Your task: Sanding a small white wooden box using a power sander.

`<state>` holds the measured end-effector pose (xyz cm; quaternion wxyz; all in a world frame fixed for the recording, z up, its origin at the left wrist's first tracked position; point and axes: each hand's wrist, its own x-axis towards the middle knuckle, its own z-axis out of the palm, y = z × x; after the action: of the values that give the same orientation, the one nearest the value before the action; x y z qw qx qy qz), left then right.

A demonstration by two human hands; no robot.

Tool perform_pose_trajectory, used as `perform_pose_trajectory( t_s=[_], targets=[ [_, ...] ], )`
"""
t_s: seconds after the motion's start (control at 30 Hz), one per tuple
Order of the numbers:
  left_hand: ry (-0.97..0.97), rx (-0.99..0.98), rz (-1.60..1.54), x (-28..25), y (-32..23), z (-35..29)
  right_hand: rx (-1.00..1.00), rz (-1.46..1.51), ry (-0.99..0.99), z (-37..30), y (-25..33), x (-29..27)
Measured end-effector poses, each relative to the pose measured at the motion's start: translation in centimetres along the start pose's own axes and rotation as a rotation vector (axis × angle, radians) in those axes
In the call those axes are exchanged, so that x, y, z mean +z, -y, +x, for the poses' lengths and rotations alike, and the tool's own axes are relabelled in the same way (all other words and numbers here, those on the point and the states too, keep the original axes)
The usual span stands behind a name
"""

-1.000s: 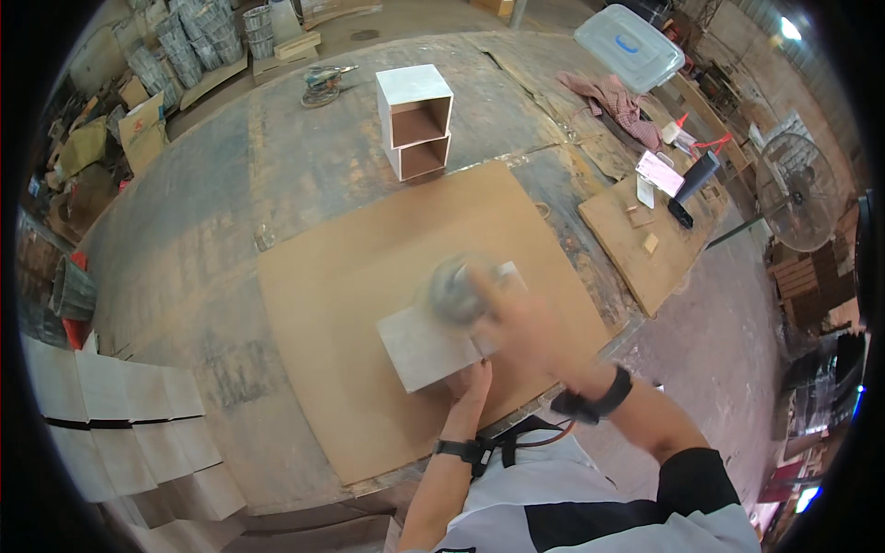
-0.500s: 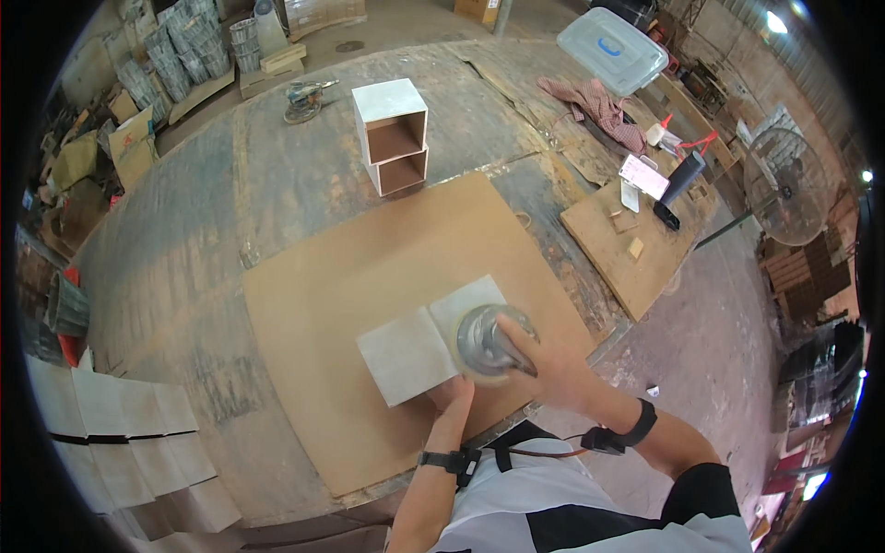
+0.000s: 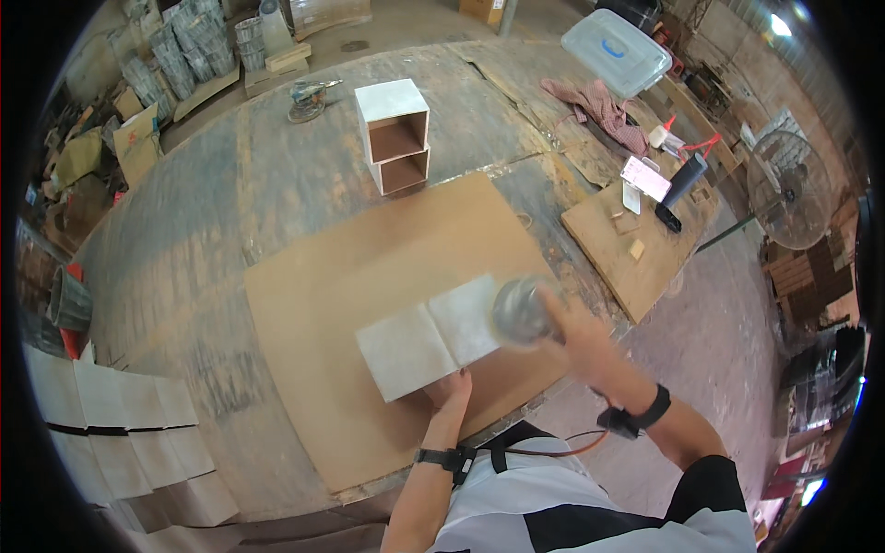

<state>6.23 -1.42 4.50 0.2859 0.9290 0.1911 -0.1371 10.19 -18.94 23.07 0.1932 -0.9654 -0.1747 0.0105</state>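
A white two-part box (image 3: 401, 348) lies on the brown board (image 3: 318, 304), a seam running across its pale top. My left hand (image 3: 450, 391) grips its near side by the seam; some of the fingers are hidden behind the box. My right hand (image 3: 583, 334) is wrapped round a round grey hand sander (image 3: 522, 311), which is smeared by motion. The sander is at the box's right edge and overlaps it in view; whether its pad touches the surface I cannot tell. A hose (image 3: 576, 447) runs by my right wrist.
Beyond the board stands a white two-compartment box (image 3: 392, 103), and another sander (image 3: 309, 103) lies to its left. Several white boxes (image 3: 115, 401) are stacked at the lower left. To the right are a wooden board (image 3: 604, 241) with a phone (image 3: 645, 178) and a fan (image 3: 788, 189).
My right hand has moved the sander right and slightly away from me, from the middle of the box's right half to its right edge. My left hand stays at the box.
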Motion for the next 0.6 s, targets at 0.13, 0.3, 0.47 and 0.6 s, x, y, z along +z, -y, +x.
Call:
perform_pose_trajectory(
  t_s=[0.13,0.3,0.47,0.6],
  targets=[
    [0.017,-0.011,-0.122,-0.8,-0.1,0.2,-0.384,-0.073,-0.167,-0.1,0.8,0.1],
    [-0.043,0.003,0.013,0.7,0.5,0.3,-0.014,0.083,-0.009,-0.3,-0.2,-0.4],
    [0.121,-0.001,-0.014,-1.0,-0.2,0.4,-0.126,0.090,-0.047,1.8,0.8,-0.9],
    [-0.043,0.030,-0.140,1.9,1.2,0.7,0.019,0.132,0.094,3.5,0.9,0.6]
  ],
)
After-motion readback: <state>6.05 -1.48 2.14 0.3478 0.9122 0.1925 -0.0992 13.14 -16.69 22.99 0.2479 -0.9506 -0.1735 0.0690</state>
